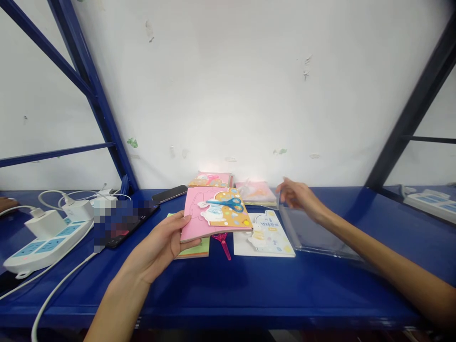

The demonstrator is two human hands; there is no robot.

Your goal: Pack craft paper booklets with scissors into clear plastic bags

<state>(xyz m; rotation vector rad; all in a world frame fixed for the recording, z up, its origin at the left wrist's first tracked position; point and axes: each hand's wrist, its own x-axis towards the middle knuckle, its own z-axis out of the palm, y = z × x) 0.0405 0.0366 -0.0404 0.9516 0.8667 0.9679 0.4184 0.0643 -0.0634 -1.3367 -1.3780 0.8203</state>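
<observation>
My left hand (pixel 162 247) grips the lower left corner of a pink booklet (pixel 199 211) and holds it just above the blue shelf (pixel 249 289). Blue scissors (pixel 228 204) are fixed on the booklet's cartoon cover. My right hand (pixel 297 195) reaches toward the back, fingers closed on the top edge of a clear plastic sleeve (pixel 313 235) lying on the shelf. Under the booklet lie a green pad (pixel 195 251) and pink scissors (pixel 223 243). A white cartoon sheet (pixel 265 235) lies between the booklet and the sleeve.
Two more packs, an orange-pink one (pixel 211 179) and a pale pink one (pixel 257 194), sit against the white wall. A dark phone (pixel 170 194), a tablet (pixel 124 228), a white power strip (pixel 42 242) with chargers and cables fill the left. Blue frame struts rise on both sides.
</observation>
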